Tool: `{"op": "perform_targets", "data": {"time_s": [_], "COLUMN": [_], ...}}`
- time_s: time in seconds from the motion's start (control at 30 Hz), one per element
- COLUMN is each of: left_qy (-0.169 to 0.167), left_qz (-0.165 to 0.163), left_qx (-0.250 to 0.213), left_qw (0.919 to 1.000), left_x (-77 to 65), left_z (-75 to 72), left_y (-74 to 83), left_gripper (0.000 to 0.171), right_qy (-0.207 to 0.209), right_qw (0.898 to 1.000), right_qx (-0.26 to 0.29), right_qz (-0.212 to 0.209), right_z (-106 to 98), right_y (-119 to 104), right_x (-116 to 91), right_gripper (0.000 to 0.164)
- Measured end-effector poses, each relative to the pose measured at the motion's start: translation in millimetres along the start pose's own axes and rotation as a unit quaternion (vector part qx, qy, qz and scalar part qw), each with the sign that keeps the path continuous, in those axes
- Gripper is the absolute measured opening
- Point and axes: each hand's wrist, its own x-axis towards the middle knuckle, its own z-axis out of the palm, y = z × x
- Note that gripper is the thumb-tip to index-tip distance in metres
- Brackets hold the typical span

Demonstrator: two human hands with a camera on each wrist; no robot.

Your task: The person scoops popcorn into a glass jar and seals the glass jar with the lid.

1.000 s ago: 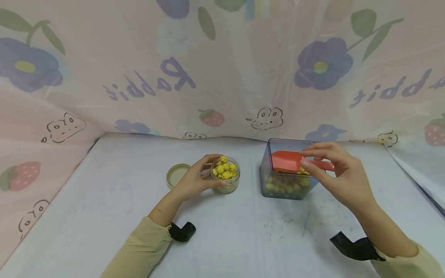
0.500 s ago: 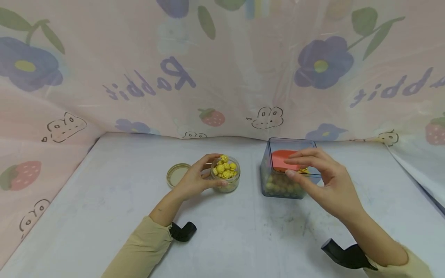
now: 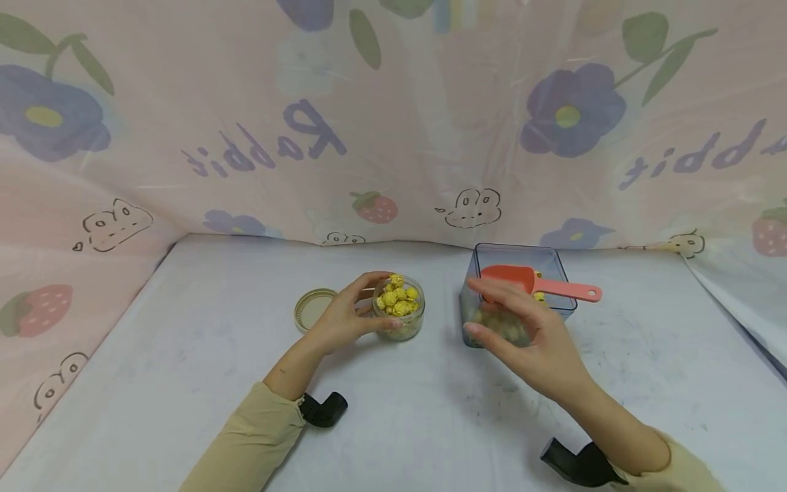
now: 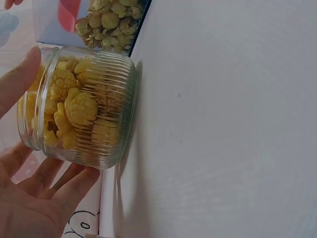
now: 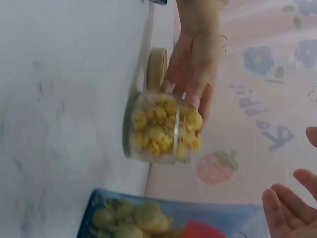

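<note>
A ribbed glass jar point(image 4: 84, 106) filled with yellow popcorn point(image 3: 398, 298) stands on the table, some pieces heaped at its mouth. My left hand point(image 3: 347, 316) grips this jar from the left, thumb on one side and fingers on the other. In front of the clear square container point(image 3: 470, 321), my right hand point(image 3: 531, 342) hovers with fingers and thumb apart, holding nothing, and covers part of it in the head view. A red scoop point(image 3: 568, 288) lies in the container's top, its handle jutting over the right rim. More popcorn point(image 4: 111, 22) fills the container's lower part.
A round gold-rimmed lid point(image 3: 312, 311) lies flat to the left of the jar, partly behind the left hand. A printed curtain point(image 3: 406, 150) hangs along the back of the white table point(image 3: 393, 424).
My right hand has drawn back from the scoop, leaving it in the container, and moved left and toward the near side. The left hand stays on the jar.
</note>
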Motion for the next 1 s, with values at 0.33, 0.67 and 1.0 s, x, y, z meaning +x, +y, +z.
{"op": "perform_targets", "data": {"time_s": [0.33, 0.67, 1.0], "left_qy": [0.000, 0.002, -0.001], "left_qz": [-0.001, -0.001, 0.002], "left_qx": [0.001, 0.003, 0.008], "left_qw": [1.0000, 1.0000, 1.0000], "left_x": [0.3, 0.1, -0.7], "left_z": [-0.3, 0.4, 0.2], "left_y": [-0.9, -0.4, 0.8], "left_gripper": [0.072, 0.071, 0.071], "right_qy": [-0.047, -0.102, -0.123], "right_qw": [0.997, 0.995, 0.992], "right_qx": [-0.049, -0.018, 0.013], "right_qz": [0.022, -0.003, -0.006], "right_z": [18.3, 37.3, 49.3], "right_y": [3.0, 11.8, 26.7], "right_x": [-1.3, 1.8, 7.7], "right_gripper": [0.067, 0.079, 0.080]}}
